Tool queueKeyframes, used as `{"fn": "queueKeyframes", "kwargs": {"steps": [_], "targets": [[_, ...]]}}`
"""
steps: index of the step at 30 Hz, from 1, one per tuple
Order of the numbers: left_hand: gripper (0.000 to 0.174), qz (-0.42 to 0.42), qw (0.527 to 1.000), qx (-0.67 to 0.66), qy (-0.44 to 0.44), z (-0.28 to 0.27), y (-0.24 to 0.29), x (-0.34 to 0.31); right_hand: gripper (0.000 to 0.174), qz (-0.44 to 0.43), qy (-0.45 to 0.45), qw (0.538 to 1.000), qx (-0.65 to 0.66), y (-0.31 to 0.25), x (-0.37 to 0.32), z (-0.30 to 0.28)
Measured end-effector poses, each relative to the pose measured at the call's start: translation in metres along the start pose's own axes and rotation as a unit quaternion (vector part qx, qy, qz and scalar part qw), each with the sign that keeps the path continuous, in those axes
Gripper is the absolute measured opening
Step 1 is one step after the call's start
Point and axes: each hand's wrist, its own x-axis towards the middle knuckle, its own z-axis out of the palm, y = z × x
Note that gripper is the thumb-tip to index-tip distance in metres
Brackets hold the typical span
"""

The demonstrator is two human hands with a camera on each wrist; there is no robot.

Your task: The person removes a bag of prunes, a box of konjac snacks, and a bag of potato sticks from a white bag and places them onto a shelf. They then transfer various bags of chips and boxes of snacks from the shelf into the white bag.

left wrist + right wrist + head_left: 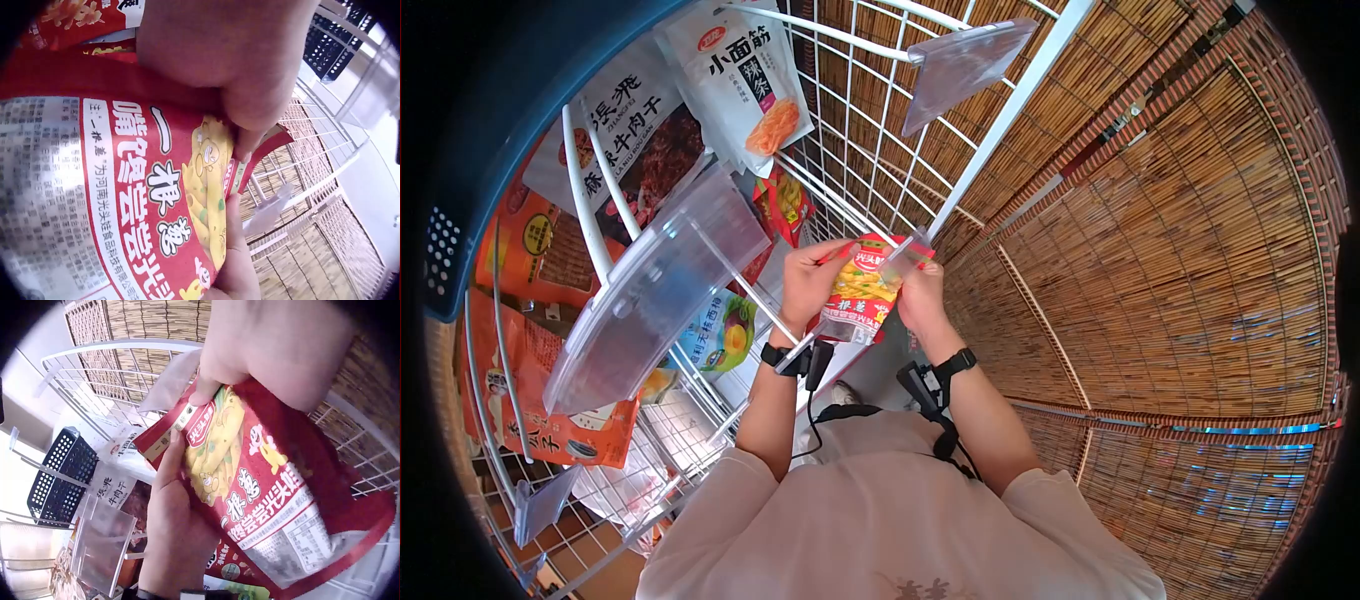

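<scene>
Beside an edge of the wire rack [1014, 110], the fingers of the left hand [805, 288] and right hand [924, 300] pinch the red snack pouch [862, 290] near its top, probably light, soft and slippery, best held by its flat seal.

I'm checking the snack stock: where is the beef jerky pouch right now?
In the head view, the beef jerky pouch is at the upper left, on the person's left, immediately beside the white latiao pouch.
</scene>
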Motion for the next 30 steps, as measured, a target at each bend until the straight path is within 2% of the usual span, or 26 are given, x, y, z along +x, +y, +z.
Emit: {"fn": "queueKeyframes", "kwargs": {"steps": [11, 14, 18, 24, 26, 30], "targets": [[0.018, 0.0, 0.998, 0.022, 0.061, 0.012, 0.002, -0.009, 0.014, -0.042, 0.074, 0.996, -0.031, 0.004, 0.003, 0.008], [0.017, 0.004, 0.998, 0.03, 0.061, 0.012, -0.005, -0.011, 0.016, -0.031, 0.084, 0.996, -0.002, 0.0, -0.003, 0.013], [0.016, -0.002, 0.996, 0.019, 0.086, 0.018, -0.002, -0.013, 0.018, -0.032, 0.082, 0.996, -0.029, 0.005, 0.002, 0.006], [0.016, -0.008, 0.995, 0.009, 0.1, 0.025, 0.002, -0.012, 0.021, -0.032, 0.136, 0.989, -0.038, 0.011, 0.004, 0.003], [0.016, -0.007, 0.995, 0.015, 0.102, 0.026, 0.002, -0.012, 0.024, -0.003, 0.153, 0.986, -0.06, 0.01, 0.002, 0.005], [0.017, -0.006, 0.994, 0.034, 0.105, 0.023, -0.002, -0.01, 0.027, -0.007, 0.118, 0.99, -0.074, 0.012, 0.003, 0.003]]}}
